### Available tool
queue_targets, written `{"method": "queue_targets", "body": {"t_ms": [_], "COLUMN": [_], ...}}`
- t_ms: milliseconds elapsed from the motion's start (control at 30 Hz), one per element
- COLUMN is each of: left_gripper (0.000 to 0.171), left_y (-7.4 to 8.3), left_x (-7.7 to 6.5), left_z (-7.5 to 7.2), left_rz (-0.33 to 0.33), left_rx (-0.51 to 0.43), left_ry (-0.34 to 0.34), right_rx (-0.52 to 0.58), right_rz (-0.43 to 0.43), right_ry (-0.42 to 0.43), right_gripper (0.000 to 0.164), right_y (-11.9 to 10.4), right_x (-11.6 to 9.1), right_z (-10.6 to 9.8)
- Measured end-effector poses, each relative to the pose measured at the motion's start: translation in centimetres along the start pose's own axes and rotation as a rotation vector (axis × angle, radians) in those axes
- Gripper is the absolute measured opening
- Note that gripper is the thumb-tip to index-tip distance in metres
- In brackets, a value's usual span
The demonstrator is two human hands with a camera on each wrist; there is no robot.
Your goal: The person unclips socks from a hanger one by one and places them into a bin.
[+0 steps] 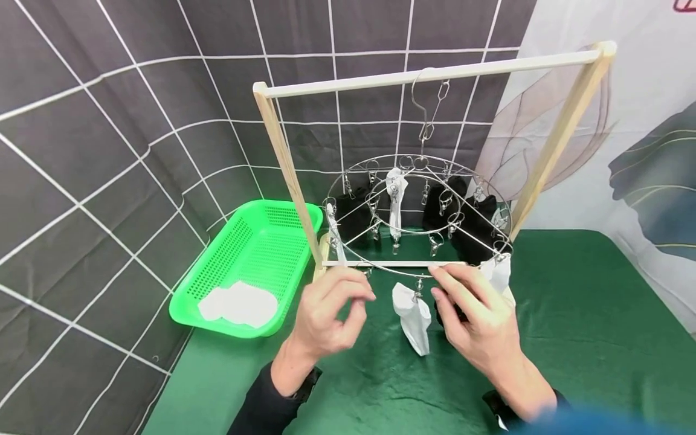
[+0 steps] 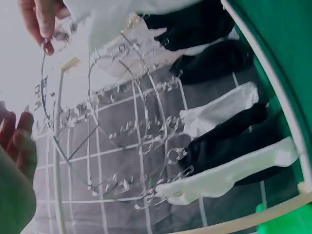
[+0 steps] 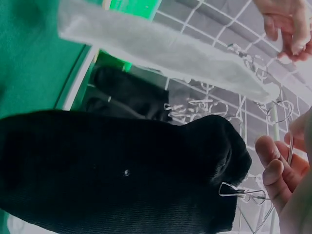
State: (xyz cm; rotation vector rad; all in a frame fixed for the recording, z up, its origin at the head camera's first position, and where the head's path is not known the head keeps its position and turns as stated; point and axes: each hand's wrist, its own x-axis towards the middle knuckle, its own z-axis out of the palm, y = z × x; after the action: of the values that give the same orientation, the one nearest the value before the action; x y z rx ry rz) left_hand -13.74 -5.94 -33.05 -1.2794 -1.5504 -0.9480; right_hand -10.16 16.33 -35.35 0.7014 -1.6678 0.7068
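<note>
A round metal clip hanger point(image 1: 375, 263) hangs from a wooden frame, with black and white socks clipped around it. My right hand point(image 1: 478, 314) pinches the hanger's outer wire ring at the front; its fingers point(image 3: 273, 151) bend round the wire in the right wrist view. Beside that hand a white sock point(image 1: 413, 317) dangles from a clip. A black sock point(image 3: 112, 170), mostly hidden in the head view, hangs close below the same hand. My left hand point(image 1: 331, 311) is held in the air left of the white sock, fingers loosely curled, holding nothing.
A green plastic basket point(image 1: 250, 241) stands at the left with white cloth items point(image 1: 239, 304) in it. The wooden frame's top bar point(image 1: 353, 83) spans above the hanger, and its posts stand on both sides. A dark gridded curtain point(image 1: 179, 139) hangs behind the green table point(image 1: 571, 314).
</note>
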Motion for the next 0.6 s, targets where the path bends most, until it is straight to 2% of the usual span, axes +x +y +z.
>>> {"method": "queue_targets", "body": {"t_ms": [67,133,200,300,367,433,500,600], "left_gripper": [0.014,0.008,0.003,0.015,0.031,0.048,0.06,0.058], "left_y": [-0.3,-1.0,-1.5,-2.1,-2.1,-2.0,-1.6,-1.0], "left_x": [-1.3,-3.1,-4.5,-5.6,-5.7,-5.6,-5.3,-5.1], "left_z": [0.3,0.7,1.1,1.6,1.9,2.3,2.8,3.7], "left_rz": [-0.056,-0.173,-0.311,-0.497,-0.593,-0.657,-0.707,-0.789], "left_rx": [-0.079,-0.098,-0.075,-0.034,-0.082,-0.208,-0.392,-0.636], "left_ry": [-0.103,-0.222,-0.317,-0.427,-0.48,-0.512,-0.531,-0.507], "right_rx": [0.015,0.015,0.018,0.02,0.026,0.021,0.024,0.031], "right_rz": [-0.001,-0.002,-0.004,-0.005,-0.004,-0.002,-0.001,0.0], "right_ry": [-0.022,-0.038,-0.045,-0.055,-0.057,-0.065,-0.069,-0.077], "right_gripper": [0.022,0.024,0.025,0.025,0.025,0.026,0.026,0.026], "right_y": [-0.3,-0.5,-0.7,-1.0,-1.1,-1.2,-1.2,-1.3], "right_x": [0.0,0.1,0.1,0.2,0.2,0.3,0.3,0.4], "right_z": [0.1,0.1,0.2,0.3,0.3,0.3,0.3,0.3]}}
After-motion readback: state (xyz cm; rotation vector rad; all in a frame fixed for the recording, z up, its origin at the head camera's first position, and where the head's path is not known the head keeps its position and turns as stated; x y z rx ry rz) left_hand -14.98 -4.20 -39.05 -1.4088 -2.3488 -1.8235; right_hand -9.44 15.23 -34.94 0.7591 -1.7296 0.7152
